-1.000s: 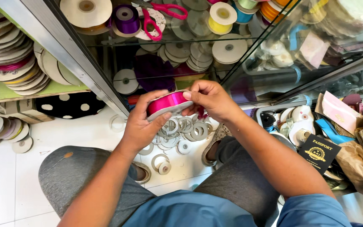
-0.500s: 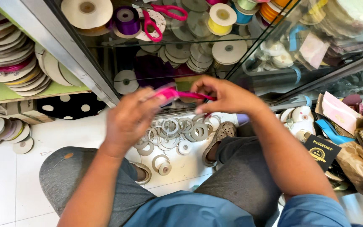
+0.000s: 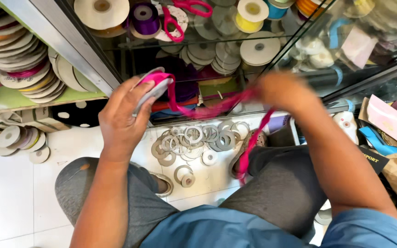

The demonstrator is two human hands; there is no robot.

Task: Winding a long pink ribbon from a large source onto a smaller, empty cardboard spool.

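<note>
My left hand grips a spool of pink ribbon, held upright in front of a glass cabinet. A length of the pink ribbon runs from the spool across to my right hand, which is blurred and pinches it. The loose end hangs down over my right knee. I sit on a white tiled floor with both knees bent.
Several empty grey spool rings lie on the floor between my feet. The glass cabinet holds ribbon reels, a purple spool and pink scissors. Stacked reels fill the left shelf; packets and bags crowd the right.
My hands have moved apart: the left tilted the spool leftward, and the right pulled a stretch of pink ribbon off to the right.
</note>
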